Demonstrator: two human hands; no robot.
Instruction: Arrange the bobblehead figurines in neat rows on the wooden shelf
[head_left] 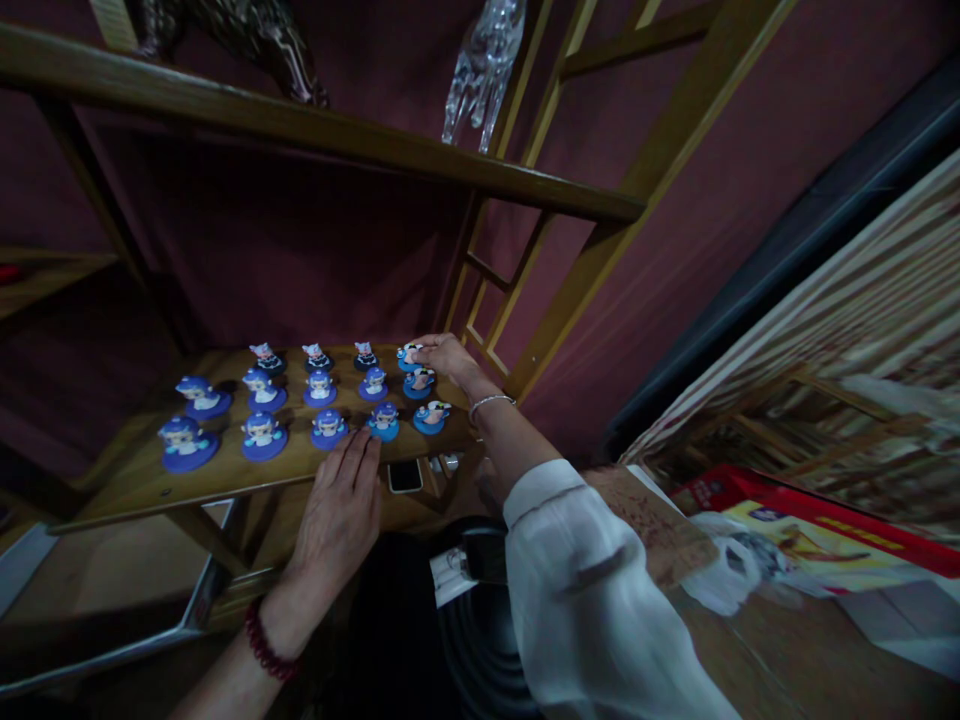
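My right hand [444,356] pinches a small figurine [409,354] on a blue base at the right end of the back row. My left hand [343,500] is open, its fingers stretched out at the front edge of the wooden shelf [225,478]. Its fingertips lie close beside a purple-haired figurine [383,420] with a light blue base; whether they touch it I cannot tell. Several similar figurines stand in rows to the left, among them a front-left one [186,443] on a purple base. Two blue-based figurines [418,382] stand in front of the right hand.
An upper shelf board [337,140] crosses above, bearing a clear glass animal [484,75] and a dark statue [232,40]. Lattice wood [570,300] borders the right side. Below are a phone [405,476], a black stool [484,650] and a red box [817,530].
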